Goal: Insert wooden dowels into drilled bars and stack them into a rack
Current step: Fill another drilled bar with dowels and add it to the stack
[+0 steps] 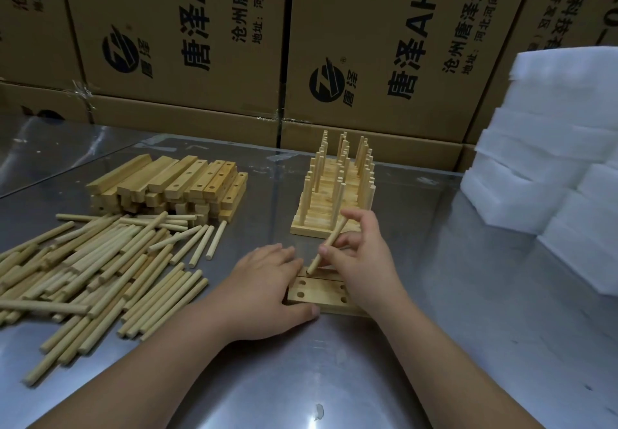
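Dowel (329,244) pinched in my right hand (364,261), tilted, tip at a hole in the bars (321,290), my left hand (267,281) pressed flat on their left end, rack (334,201) just behind, on table (451,311)

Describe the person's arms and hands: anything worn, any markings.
The left hand and the right hand are bare: no gloves, no rings, no markings that show. The left forearm and the right forearm carry no sleeve, watch or bracelet as far as the picture's edge. The nails that show look short and unpainted.
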